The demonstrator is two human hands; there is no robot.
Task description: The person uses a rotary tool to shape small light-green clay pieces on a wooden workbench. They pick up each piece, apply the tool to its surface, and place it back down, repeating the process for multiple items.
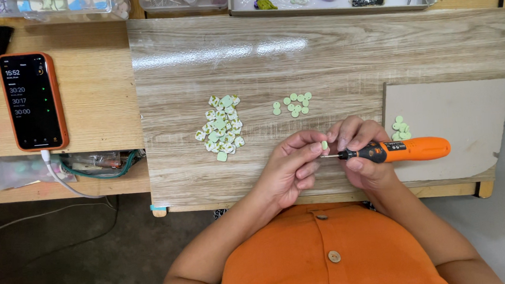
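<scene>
I see left hand (293, 166) pinching 1 green bead (324, 145) at its fingertips, over the board's (317, 53) near edge | right hand (361, 151) gripping orange drill (397, 150), bit tip right at the bead (contact too small to call) | 3 bead piles: big (221, 128), small (293, 104), pad-side (400, 129)

The tabletop (329, 52) is pale wood-grain laminate with a soft sheen. The hand drill (394, 150) has a smooth orange plastic body, black grip and thin metal bit. The green beads (222, 128) look matt, the grey board (461, 119) dull card.
</scene>
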